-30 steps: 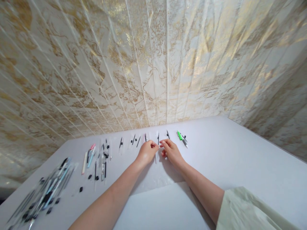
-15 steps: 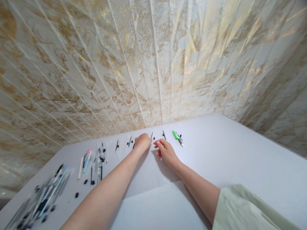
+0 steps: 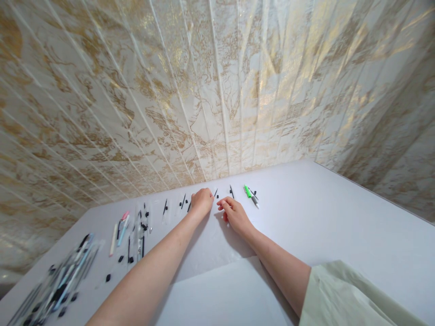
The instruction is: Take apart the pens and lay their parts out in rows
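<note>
My left hand (image 3: 203, 201) is closed in a loose fist near the far edge of the white table (image 3: 306, 217); its fingertips are mostly hidden from this side. Beside its knuckles lie a thin dark refill (image 3: 215, 192) and a small black cap (image 3: 217, 197). My right hand (image 3: 234, 213) is just to the right, fingers loosely curled and apart, with nothing visible in them. Beyond it lie another dark refill (image 3: 231, 191) and a green and grey pen (image 3: 251, 196).
A sheet of white paper (image 3: 220, 294) lies in front of me. Left are several pen parts, a pink-ended pen (image 3: 125, 216), a pale blue pen (image 3: 123, 231), and a heap of clear tubes and pens (image 3: 68, 276). A patterned gold and white curtain (image 3: 204, 90) hangs behind the table.
Both hands stay almost where they were. The thin refill beside my left hand shows slightly less of its length; the whole view has shifted a little.
</note>
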Action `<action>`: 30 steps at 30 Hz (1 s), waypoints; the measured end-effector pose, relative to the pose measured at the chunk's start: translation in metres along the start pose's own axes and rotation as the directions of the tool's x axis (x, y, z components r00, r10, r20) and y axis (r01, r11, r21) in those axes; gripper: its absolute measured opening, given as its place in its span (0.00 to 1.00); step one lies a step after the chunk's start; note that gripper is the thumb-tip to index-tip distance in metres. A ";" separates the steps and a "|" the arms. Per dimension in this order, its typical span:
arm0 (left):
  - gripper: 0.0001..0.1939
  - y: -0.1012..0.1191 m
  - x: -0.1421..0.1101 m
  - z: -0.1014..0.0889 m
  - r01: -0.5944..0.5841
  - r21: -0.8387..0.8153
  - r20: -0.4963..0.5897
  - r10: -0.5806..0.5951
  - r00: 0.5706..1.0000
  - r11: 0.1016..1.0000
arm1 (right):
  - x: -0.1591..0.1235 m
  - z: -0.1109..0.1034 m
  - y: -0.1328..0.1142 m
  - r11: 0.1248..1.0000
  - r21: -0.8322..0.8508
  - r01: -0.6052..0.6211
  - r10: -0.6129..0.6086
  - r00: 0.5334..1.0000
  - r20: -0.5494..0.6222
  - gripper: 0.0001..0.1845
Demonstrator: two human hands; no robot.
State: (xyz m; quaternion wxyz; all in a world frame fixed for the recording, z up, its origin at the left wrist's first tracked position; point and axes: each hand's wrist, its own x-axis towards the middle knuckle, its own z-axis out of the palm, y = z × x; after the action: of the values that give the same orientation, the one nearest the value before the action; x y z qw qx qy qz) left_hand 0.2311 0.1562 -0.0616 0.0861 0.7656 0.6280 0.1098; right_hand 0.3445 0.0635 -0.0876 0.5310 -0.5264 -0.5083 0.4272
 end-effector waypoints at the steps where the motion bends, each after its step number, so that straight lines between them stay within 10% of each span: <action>1: 0.07 0.000 0.000 -0.001 -0.010 -0.010 -0.005 0.010 1.000 1.000 | 0.000 0.000 0.000 1.000 0.000 0.000 0.000 1.000 -0.001 0.14; 14: 0.10 -0.006 0.001 -0.009 -0.066 -0.089 -0.092 0.058 0.994 0.994 | -0.003 0.001 -0.004 0.991 -0.134 0.023 -0.021 1.000 0.016 0.13; 22: 0.06 0.040 0.005 0.004 -0.162 -0.056 -0.095 0.157 0.983 0.985 | -0.015 0.008 -0.011 0.794 -0.581 0.178 -0.078 0.978 0.193 0.12; 30: 0.06 0.067 0.009 0.014 -0.178 0.026 0.028 0.177 0.984 0.984 | -0.014 0.008 -0.010 0.732 -0.666 0.147 -0.023 0.981 0.190 0.13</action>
State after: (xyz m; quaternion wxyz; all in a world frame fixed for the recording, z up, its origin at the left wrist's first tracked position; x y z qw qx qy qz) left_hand 0.3000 0.1520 -0.0568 0.0734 0.8211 0.5575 0.0983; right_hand 0.3344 0.0502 -0.0792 0.2772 -0.6213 -0.6954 0.2314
